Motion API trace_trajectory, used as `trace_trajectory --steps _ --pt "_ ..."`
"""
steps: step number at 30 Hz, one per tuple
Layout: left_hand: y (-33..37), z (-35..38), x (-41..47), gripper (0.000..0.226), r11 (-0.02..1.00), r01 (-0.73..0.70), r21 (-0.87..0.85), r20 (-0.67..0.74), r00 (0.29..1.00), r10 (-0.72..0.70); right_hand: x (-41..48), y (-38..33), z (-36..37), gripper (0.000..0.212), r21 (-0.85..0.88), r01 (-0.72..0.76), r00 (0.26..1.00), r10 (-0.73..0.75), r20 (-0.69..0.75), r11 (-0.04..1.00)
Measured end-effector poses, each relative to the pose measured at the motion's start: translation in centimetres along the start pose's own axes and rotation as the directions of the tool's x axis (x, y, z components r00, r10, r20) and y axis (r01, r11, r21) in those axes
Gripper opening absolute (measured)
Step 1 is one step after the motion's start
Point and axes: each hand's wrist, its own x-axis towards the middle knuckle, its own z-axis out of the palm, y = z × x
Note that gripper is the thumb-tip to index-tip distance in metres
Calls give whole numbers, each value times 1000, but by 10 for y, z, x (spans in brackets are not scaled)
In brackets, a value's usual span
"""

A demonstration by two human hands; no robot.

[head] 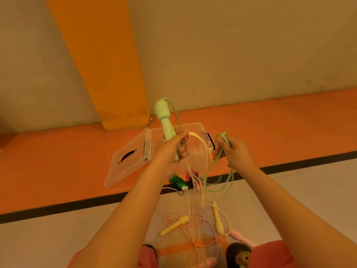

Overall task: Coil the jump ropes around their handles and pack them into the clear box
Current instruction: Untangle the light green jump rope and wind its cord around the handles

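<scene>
The hinged clear plastic lid [127, 161] of the box lies open and flat on the orange band of the floor [58, 161], at the left of the group. Just right of it, joined at the hinge, stands the clear plastic storage box [195, 128], near the wall edge of that band and partly hidden behind the hands.

The left hand [172, 146] is held up in front of the box, its fingers curled tight round a pale green plastic jump-rope handle [164, 117] that sticks up and tilts left. A second pale green piece [176, 156] pokes out below the fingers. The thin pale green cord [229, 176] leaves the handle's top, loops down and rises to the right hand [233, 151], which pinches a bend of it between thumb and fingers.

Below the hands, on the black stripe [77, 206] at the near edge of the orange band, lies a dark green rope already wound round its handles [178, 181], with a small red bundle [191, 175] just beside it; what that is cannot be told.

Nearer the person, on the grey floor, two pale yellow handles [174, 225] [218, 219] lie apart among loose loops of pink cord [193, 229]. A pink handle [241, 235] lies to their right.
</scene>
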Motion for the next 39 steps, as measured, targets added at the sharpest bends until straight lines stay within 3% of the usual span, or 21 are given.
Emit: trace_trajectory --steps 5,9,12,16,20,24,28,31,34,39 --pt "7 -13 5 22 998 -42 -47 -89 995 37 4 20 -3 33 -191 -23 999 17 -34 981" --pt "12 -30 6 19 977 -61 202 -236 966 109 4 18 -10 34 -133 -54 996 43 -83 990" --pt "8 -43 7 18 902 70 426 -320 944 77 6 7 -13 33 -39 -14 992 9 -125 999" --pt "-5 -51 5 18 817 260 514 -374 926 -59 6 -14 -17 34 61 82 979 -69 -191 995" --pt "-20 -40 3 25 786 294 544 -291 945 -151 4 -28 -20 33 138 149 970 -118 -210 979" --pt "-45 -20 -4 20 786 209 582 -32 971 -235 2 -37 -19 34 212 185 963 -135 -231 960" --pt "-73 -8 -11 36 746 165 646 106 948 -301 2 -45 -24 33 306 184 955 -97 -279 934" --pt "-89 0 -16 38 761 188 621 134 931 -340 2 -45 -31 33 387 162 950 -37 -311 908" --pt "-96 6 -17 47 796 189 575 135 938 -320 0 -47 -35 34 445 153 949 -5 -315 883" --pt "-96 8 -18 43 817 162 553 113 957 -267 -3 -50 -32 35 469 151 954 -3 -301 870"
